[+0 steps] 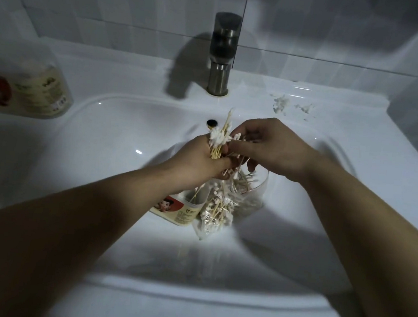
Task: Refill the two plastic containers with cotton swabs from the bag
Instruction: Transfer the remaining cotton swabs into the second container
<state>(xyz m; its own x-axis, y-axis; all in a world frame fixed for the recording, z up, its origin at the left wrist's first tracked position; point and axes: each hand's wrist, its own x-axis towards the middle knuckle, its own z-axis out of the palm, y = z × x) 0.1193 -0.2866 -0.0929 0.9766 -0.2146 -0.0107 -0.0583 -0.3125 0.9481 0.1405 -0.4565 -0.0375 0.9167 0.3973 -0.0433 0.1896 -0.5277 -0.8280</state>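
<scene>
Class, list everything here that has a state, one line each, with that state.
Left hand: grips a bundle of swabs.
Right hand: pinches the swabs.
Tap: off, no water.
Bag: in the sink, holds swabs.
Container in sink: open, tilted.
Container on counter: upright, lid unclear.

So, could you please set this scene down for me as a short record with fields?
place: white sink, hands over the basin
left hand: grips a bundle of cotton swabs, heads up
right hand: fingertips at the bundle's heads; whether pinching, unclear
bag: clear, in the basin below the hands, swabs inside
container one: labelled, in the basin beside the bag
container two: on the counter, far left
tap: behind the basin
</scene>
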